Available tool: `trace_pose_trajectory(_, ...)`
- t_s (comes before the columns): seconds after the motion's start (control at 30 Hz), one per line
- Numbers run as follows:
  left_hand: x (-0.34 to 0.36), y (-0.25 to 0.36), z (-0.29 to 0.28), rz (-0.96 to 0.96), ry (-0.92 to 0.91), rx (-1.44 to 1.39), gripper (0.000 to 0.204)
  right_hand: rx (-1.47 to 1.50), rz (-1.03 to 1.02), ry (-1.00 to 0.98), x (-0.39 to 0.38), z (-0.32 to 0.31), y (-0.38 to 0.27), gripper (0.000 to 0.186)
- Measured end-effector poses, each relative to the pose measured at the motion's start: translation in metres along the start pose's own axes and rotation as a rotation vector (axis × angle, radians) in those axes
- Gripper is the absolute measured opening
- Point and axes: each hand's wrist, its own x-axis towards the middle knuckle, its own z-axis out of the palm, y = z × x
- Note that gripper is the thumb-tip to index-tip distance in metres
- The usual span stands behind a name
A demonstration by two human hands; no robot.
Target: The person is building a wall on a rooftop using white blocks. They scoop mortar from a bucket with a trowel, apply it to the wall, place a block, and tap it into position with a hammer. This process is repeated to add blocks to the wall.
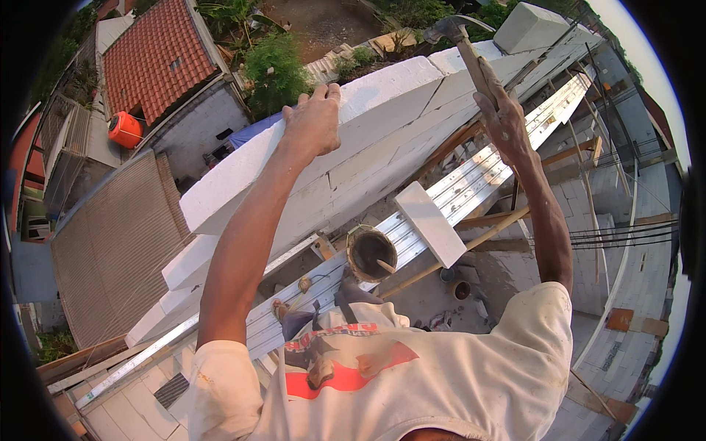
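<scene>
My left hand [312, 126] is curled over the top edge of a long white block [250, 173] in the upper course of a wall. Its fingertips are partly hidden on the far side. Farther right, my right hand [507, 121] is wrapped round the wooden handle of a hammer [473, 60]. The hammer's metal head is raised near the wall's top, by a joint between blocks. Below my arms, a bucket [351, 253] with grey mortar and a tool handle in it stands on metal planks [478, 176].
A loose white block [430, 223] lies across the planks; another block [531, 28] sits on the wall's far end. Bamboo poles [489, 229] cross below the planks, with a lower floor beneath. Beyond the wall are a corrugated roof [121, 246] and a red tiled roof [158, 55].
</scene>
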Motion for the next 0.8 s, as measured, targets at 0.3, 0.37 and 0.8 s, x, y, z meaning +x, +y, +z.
trace_pose_trajectory(0.3,0.0,-0.008,0.014,0.048,0.063,-0.129,0.09,-0.017,0.148,-0.255,-0.011,0.015,-0.02,0.055)
trace_pose_trajectory(0.37,-0.017,-0.015,0.01,0.011,0.099,-0.097,0.089,-0.012,0.145,-0.27,-0.006,0.002,-0.062,0.058)
trace_pose_trajectory(0.8,-0.302,-0.17,0.004,0.298,0.782,-0.726,0.032,1.065,0.44,-0.378,-0.251,0.139,-0.214,0.03)
